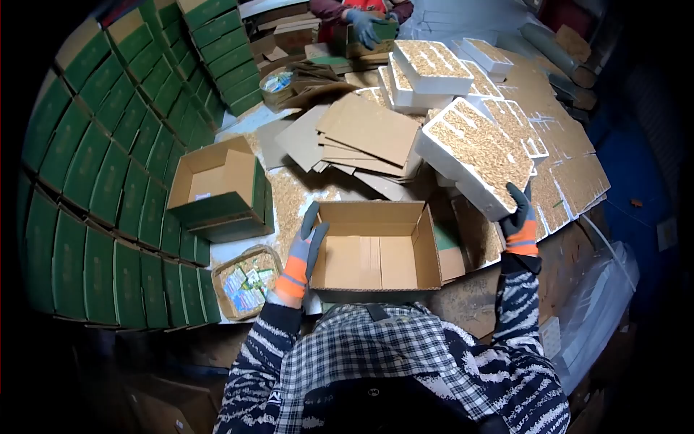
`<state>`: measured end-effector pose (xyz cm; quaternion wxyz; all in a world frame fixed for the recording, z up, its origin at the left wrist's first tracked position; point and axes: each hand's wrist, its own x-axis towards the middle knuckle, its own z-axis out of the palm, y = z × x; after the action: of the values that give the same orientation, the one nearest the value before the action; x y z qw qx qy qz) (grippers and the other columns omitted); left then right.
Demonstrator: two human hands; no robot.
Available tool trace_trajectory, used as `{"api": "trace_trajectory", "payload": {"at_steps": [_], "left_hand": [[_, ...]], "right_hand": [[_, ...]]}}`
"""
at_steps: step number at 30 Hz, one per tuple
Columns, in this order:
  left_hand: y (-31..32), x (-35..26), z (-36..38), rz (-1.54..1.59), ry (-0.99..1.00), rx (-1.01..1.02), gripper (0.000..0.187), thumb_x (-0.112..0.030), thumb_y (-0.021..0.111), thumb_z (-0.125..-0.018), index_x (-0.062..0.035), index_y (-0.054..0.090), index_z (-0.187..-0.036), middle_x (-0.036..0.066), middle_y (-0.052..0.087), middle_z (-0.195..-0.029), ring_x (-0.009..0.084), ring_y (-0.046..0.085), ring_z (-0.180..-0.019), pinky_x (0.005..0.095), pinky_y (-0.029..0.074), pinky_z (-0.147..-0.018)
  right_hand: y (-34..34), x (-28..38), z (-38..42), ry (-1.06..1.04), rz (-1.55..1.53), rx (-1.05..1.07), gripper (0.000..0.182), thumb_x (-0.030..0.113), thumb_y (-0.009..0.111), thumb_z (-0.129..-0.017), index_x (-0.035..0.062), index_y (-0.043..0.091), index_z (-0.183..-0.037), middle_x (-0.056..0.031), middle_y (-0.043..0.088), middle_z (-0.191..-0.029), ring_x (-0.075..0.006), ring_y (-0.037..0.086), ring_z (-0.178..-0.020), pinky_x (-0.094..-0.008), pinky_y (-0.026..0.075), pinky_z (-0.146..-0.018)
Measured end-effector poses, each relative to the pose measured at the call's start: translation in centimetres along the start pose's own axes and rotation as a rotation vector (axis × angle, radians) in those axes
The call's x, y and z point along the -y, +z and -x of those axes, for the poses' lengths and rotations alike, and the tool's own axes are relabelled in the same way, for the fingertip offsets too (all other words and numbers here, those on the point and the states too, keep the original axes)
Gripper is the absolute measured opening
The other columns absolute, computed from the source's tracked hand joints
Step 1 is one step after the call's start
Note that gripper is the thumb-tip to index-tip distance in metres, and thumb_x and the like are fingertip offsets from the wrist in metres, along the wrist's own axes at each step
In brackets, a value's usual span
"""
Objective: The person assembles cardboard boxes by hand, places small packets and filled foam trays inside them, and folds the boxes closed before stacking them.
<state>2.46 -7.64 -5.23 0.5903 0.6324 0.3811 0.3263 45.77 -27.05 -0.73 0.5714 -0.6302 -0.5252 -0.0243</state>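
Cardboard is forming an open box (347, 264) that is sitting at the near edge of the bench (222, 254), directly in front of the person, its creased bottom facing up. The gloved left hand (303, 249) is resting at the box's left wall, thumb and fingers standing somewhat apart; whether it is gripping that wall, I cannot tell. The gloved right hand (517, 219) is closing around the near corner of a white tray (459, 179), which is tilting down toward the person and carrying tan, grain-like material (481, 148). This tray is lying to the right of the box and beyond it. More white trays (434, 85) are standing stacked farther back, while flat cardboard sheets (369, 130) are lying loosely piled beyond the box. On the left, a second open box (217, 226) is standing behind a basket (217, 288) that is holding small packets (253, 286). Green boxes (101, 188) are rising in stacks along the left side. Across the bench, another person (336, 13) is handling a green carton (372, 47).
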Motion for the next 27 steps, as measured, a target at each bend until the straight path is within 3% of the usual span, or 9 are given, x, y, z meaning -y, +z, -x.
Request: {"api": "trace_trajectory", "payload": {"at_steps": [3, 5, 9, 11, 15, 16, 20, 23, 27], "left_hand": [[1.3, 1.5, -0.7, -0.026, 0.132, -0.069, 0.062, -0.029, 0.056, -0.097, 0.0038, 0.035, -0.144, 0.018, 0.038, -0.149, 0.0265, 0.035, -0.138, 0.0322, 0.027, -0.113], [3.0, 0.3, -0.3, 0.029, 0.076, -0.158, 0.059, -0.029, 0.053, -0.098, 0.0042, 0.036, -0.144, 0.018, 0.040, -0.146, 0.0267, 0.038, -0.135, 0.0329, 0.030, -0.112], [4.7, 6.1, -2.6, 0.001, 0.193, -0.286, 0.056, -0.024, 0.055, -0.098, 0.0006, 0.036, -0.144, 0.017, 0.038, -0.146, 0.0262, 0.038, -0.134, 0.0329, 0.031, -0.111], [5.2, 1.6, -0.3, 0.430, 0.098, -0.255, 0.057, -0.022, 0.059, -0.096, -0.0015, 0.036, -0.144, 0.017, 0.035, -0.149, 0.0259, 0.036, -0.135, 0.0324, 0.030, -0.112], [4.0, 4.2, 0.1, 0.066, 0.150, -0.175, 0.071, -0.010, 0.061, -0.086, -0.0087, 0.030, -0.150, 0.019, 0.031, -0.152, 0.0305, 0.030, -0.141, 0.0324, 0.027, -0.113], [3.9, 3.4, 0.7, -0.274, 0.103, -0.246, 0.076, -0.006, 0.058, -0.082, -0.0100, 0.028, -0.151, 0.020, 0.030, -0.152, 0.0331, 0.028, -0.142, 0.0320, 0.026, -0.113], [1.9, 4.5, 0.7, 0.149, 0.098, -0.161, 0.076, -0.006, 0.054, -0.082, -0.0116, 0.025, -0.152, 0.019, 0.027, -0.155, 0.0352, 0.026, -0.143, 0.0318, 0.027, -0.113], [2.9, 2.8, 1.4, -0.274, 0.150, -0.175, 0.078, 0.000, 0.050, -0.081, -0.0156, 0.022, -0.153, 0.019, 0.025, -0.156, 0.0369, 0.027, -0.142, 0.0323, 0.029, -0.112], [3.2, 1.9, 3.0, -0.354, 0.121, -0.155, 0.077, 0.000, 0.049, -0.083, -0.0158, 0.021, -0.153, 0.018, 0.022, -0.157, 0.0357, 0.026, -0.143, 0.0346, 0.026, -0.115]], "right_hand": [[-3.8, 5.3, -1.0, -0.252, 0.126, 0.277, 0.057, 0.002, 0.073, -0.077, 0.0084, 0.053, -0.130, -0.0199, 0.035, -0.151, -0.0315, 0.046, -0.131, -0.0377, 0.042, -0.104], [-2.7, 11.9, -2.4, 0.472, -0.491, 0.221, 0.075, 0.011, 0.072, -0.075, 0.0049, 0.042, -0.143, -0.0165, 0.040, -0.149, -0.0276, 0.045, -0.132, -0.0364, 0.039, -0.106], [0.7, 17.0, -3.0, 0.579, -0.330, 0.453, 0.092, 0.011, 0.073, -0.071, 0.0070, 0.028, -0.151, -0.0154, 0.050, -0.139, -0.0224, 0.051, -0.124, -0.0344, 0.043, -0.100], [3.4, 17.3, -2.9, 0.683, -0.406, 0.572, 0.096, 0.006, 0.074, -0.071, 0.0106, 0.024, -0.153, -0.0154, 0.052, -0.136, -0.0213, 0.053, -0.120, -0.0342, 0.047, -0.096], [9.7, 16.1, 0.4, 0.685, -0.447, 0.607, 0.096, -0.003, 0.069, -0.074, 0.0109, 0.018, -0.154, -0.0137, 0.035, -0.151, -0.0199, 0.046, -0.127, -0.0324, 0.042, -0.101], [10.2, 14.9, 0.8, 0.697, -0.360, 0.665, 0.092, -0.002, 0.066, -0.077, 0.0099, 0.018, -0.154, -0.0133, 0.039, -0.147, -0.0198, 0.047, -0.125, -0.0316, 0.042, -0.100], [11.8, 11.9, 0.6, 0.760, 0.138, 0.967, 0.079, 0.007, 0.063, -0.085, 0.0046, 0.020, -0.152, -0.0185, 0.057, -0.126, -0.0260, 0.058, -0.113, -0.0327, 0.045, -0.096], [11.8, 8.8, 0.8, 0.218, 0.653, 1.194, 0.069, 0.029, 0.069, -0.081, -0.0060, 0.039, -0.132, -0.0296, 0.064, -0.107, -0.0436, 0.060, -0.105, -0.0440, 0.047, -0.094], [15.8, 6.9, 1.6, -0.179, 0.925, 1.620, 0.041, 0.036, 0.061, -0.080, 0.0008, 0.069, -0.100, -0.0219, 0.069, -0.103, -0.0357, 0.066, -0.098, -0.0406, 0.051, -0.087]]}}
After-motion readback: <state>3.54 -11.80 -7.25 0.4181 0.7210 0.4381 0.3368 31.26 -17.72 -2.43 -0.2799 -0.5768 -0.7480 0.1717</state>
